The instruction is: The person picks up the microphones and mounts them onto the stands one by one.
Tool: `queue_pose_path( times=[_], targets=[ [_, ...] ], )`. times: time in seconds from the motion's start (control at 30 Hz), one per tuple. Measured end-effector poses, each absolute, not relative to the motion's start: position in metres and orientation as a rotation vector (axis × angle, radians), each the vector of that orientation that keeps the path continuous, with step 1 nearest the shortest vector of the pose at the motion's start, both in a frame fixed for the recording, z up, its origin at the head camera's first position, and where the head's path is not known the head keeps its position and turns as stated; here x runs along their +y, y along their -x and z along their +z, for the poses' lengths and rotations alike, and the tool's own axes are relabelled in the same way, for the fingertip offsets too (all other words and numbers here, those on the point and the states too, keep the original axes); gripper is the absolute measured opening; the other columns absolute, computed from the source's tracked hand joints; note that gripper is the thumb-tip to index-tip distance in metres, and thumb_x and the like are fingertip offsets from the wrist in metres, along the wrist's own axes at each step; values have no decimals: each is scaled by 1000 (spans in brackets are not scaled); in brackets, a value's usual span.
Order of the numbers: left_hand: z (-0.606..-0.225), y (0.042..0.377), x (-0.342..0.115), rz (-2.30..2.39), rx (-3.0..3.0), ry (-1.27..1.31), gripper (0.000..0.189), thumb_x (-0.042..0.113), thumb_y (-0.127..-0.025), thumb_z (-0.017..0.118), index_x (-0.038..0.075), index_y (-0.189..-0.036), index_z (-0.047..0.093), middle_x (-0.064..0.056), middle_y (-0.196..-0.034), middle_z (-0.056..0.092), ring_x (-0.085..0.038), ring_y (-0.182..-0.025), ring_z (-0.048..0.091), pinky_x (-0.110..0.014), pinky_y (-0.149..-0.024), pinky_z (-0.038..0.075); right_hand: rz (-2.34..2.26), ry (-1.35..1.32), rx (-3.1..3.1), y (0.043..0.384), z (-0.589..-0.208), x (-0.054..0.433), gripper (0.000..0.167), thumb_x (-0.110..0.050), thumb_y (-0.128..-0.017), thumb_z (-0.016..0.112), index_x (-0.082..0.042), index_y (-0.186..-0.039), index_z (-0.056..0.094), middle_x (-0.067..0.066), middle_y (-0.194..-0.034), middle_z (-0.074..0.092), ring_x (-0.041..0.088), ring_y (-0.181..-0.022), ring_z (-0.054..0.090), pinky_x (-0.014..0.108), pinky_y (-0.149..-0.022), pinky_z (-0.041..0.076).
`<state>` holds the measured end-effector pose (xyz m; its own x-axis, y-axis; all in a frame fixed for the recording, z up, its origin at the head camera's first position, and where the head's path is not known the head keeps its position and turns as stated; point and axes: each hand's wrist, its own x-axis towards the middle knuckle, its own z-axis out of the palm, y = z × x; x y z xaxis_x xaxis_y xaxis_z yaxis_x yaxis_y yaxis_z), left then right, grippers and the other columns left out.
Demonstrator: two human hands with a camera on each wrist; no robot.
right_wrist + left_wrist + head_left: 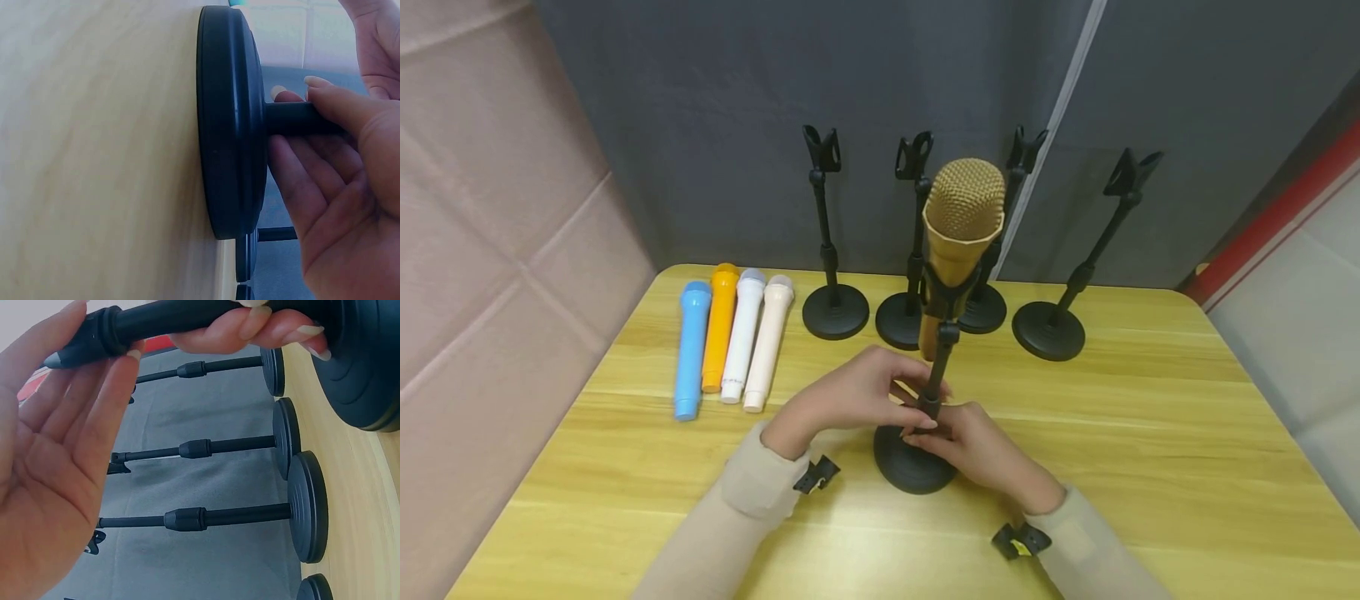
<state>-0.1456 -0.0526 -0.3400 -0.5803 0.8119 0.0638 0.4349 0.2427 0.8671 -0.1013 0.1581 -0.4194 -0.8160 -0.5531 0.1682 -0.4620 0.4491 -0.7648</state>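
Note:
A gold microphone [964,221] sits tilted in the clip of a black desk stand, above the front middle of the table. My left hand [859,390] pinches the stand's pole at its dark collar [107,331], thumb on one side and fingers on the other. Lower down, my right hand [988,446] holds the pole just above the round base [913,467]. In the right wrist view the thumb and fingers of that hand wrap the pole [300,119], close beside the base. The base's flat underside faces the tabletop.
Several other black stands [837,312] with bare clips line the back edge before a grey curtain [775,83]. On the left lie a blue microphone [692,350], an orange one [721,325], a white one [744,333] and a pale pink one [768,342]. All rest on a wooden table [1150,417].

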Motion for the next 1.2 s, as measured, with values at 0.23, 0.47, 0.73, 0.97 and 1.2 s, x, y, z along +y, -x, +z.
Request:
queue_pose_path(
  times=[0.23, 0.47, 0.73, 0.97, 1.2],
  targets=[
    [-340, 143, -49, 1265, 2226, -1175, 29, 20, -83, 85, 10, -109, 74, 1, -107, 72, -5, -95, 72, -28, -83, 61, -1306, 894, 2592, 101, -417, 158, 9, -22, -95, 72, -17, -102, 75, -7, -92, 77, -1, -85, 68, 20, -75, 57],
    [-339, 142, -49, 1217, 2258, -1217, 28, 28, -88, 81, 16, -112, 74, 3, -112, 73, -4, -100, 71, -22, -84, 59, -1304, 881, 2578, 100, -416, 158, 9, -22, -94, 72, -17, -102, 75, -7, -90, 77, -2, -82, 67, 20, -74, 56],
    [-338, 142, -50, 1253, 2223, -1207, 24, 26, -91, 77, 13, -111, 75, 2, -108, 76, -1, -95, 71, -21, -86, 58, -1327, 890, 2559, 100, -418, 158, 7, -21, -95, 72, -16, -99, 74, -5, -91, 76, 0, -85, 68, 21, -78, 57],
    [-337, 140, -49, 1300, 2301, -1139, 12, 34, -96, 71, 24, -102, 73, 13, -97, 73, -1, -85, 68, -26, -80, 59, -1303, 929, 2597, 99, -417, 157, 6, -17, -93, 73, -15, -98, 72, -4, -90, 76, 3, -91, 72, 22, -78, 58],
    [-335, 138, -49, 1369, 2319, -1172, 21, 31, -98, 67, 24, -117, 75, 9, -112, 76, 1, -91, 70, -24, -81, 58, -1312, 919, 2585, 100, -416, 157, 6, -15, -93, 74, -16, -98, 72, -5, -92, 76, 4, -92, 72, 24, -82, 60]
  ],
)
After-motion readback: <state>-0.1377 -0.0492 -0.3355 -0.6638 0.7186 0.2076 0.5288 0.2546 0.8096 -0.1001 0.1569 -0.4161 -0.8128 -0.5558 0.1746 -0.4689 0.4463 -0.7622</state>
